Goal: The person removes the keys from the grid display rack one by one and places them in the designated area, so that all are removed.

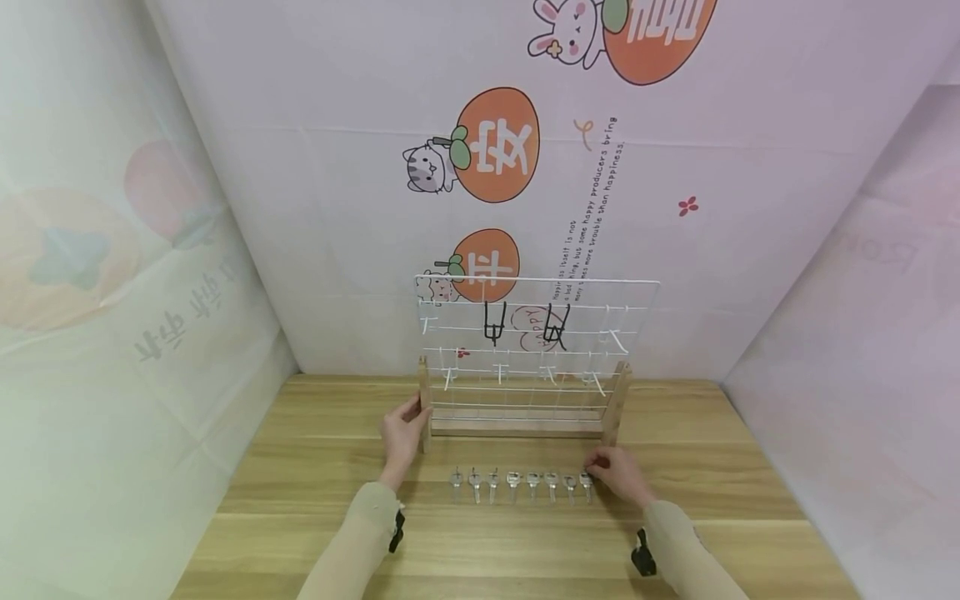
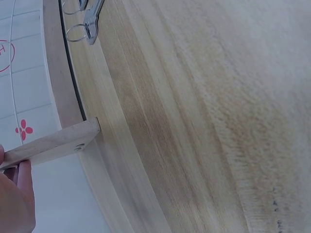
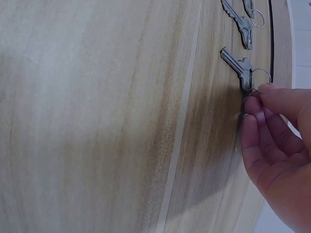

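Note:
A white wire grid rack stands upright between a left wooden post and a right wooden post. My left hand holds the left post, thumb and fingers on either side of it; the left wrist view shows only part of this hand. Several silver keys with small rings lie in a row on the table before the rack. At the row's right end, my right hand pinches the ring of the last key between thumb and forefinger. The key's blade points away from the fingers.
White hooks and two black hooks hang on the grid. A wooden crossbar joins the posts low down. The wooden table meets a printed white backdrop behind, with pale cloth at both sides.

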### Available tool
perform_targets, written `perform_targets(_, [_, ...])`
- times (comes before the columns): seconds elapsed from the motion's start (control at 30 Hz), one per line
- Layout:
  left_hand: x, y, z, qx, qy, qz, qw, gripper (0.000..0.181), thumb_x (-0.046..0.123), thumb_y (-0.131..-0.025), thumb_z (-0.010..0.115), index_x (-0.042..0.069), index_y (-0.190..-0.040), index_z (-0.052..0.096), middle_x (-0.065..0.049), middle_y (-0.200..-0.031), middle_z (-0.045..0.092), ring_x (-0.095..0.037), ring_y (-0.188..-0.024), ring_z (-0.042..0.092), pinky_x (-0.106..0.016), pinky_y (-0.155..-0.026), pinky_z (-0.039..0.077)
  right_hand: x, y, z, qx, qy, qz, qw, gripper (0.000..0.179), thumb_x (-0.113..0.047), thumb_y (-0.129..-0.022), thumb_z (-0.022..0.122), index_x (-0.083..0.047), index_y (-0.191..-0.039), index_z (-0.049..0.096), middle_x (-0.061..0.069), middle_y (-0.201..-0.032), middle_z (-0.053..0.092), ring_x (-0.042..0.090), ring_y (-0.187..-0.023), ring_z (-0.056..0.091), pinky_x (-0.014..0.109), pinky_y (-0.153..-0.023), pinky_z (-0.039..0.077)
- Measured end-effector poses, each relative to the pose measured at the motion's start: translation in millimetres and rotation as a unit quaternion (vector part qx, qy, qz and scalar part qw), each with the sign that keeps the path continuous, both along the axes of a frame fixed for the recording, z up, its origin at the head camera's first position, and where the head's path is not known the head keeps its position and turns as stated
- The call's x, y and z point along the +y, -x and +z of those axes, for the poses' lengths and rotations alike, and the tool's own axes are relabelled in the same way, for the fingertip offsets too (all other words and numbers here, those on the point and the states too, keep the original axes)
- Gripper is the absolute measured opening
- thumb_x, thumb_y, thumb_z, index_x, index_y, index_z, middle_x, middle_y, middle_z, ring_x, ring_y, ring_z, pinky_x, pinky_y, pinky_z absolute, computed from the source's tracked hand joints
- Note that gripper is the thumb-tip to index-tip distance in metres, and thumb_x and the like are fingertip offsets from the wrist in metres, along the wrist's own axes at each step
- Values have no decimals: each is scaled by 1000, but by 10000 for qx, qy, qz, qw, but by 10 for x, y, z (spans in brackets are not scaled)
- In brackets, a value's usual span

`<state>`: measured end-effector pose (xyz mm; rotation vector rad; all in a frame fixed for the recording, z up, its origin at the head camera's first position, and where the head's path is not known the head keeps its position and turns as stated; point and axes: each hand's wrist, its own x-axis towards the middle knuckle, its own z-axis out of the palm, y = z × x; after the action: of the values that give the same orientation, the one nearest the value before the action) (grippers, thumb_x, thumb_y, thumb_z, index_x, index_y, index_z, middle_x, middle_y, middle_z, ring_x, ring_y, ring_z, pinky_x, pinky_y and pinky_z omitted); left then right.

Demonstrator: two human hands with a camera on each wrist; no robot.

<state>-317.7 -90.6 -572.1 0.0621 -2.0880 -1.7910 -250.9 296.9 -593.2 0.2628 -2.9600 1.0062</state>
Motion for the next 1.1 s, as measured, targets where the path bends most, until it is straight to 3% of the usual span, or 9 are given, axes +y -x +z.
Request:
perform_targets(0.33, [11,-6,20,-175,-134,-131,9997,34,0,-84,75,-3,-117,69,-25,-115,70,-40,-104,71,-34,-85,64,11,-99,45,-35,318,4,9995,5,-1,-89,67,-1,-94,69,10,-90,73,18,-82,66,19,-69,56])
perform_targets(0.57, [-16,5,-1,-192,-121,-175,9996,34,1,-86,74,-4,-118,67,-27,-118,69,-41,-107,70,-34,-86,63,29,-146,88,45,275,-114,9995,9,-3,-93,63,1,-99,70,8,-91,73,17,-82,66,18,-65,55])
perform_targets(0.9, [-74,16,10,-208,-32,-128,9997,35,0,-85,74,-3,-119,67,-26,-117,69,-40,-106,71,-35,-86,63,105,-150,147,119,323,-250,9991,18,-2,-96,59,6,-110,66,19,-103,72,25,-89,69,24,-75,60])
perform_targets(1.1, [-89,10,24,-212,33,-196,9996,35,0,-85,73,-5,-120,66,-27,-116,70,-41,-105,71,-35,-86,64,153,-141,187,104,314,-372,9988,18,-6,-97,59,4,-110,66,16,-102,72,22,-88,68,24,-74,61])
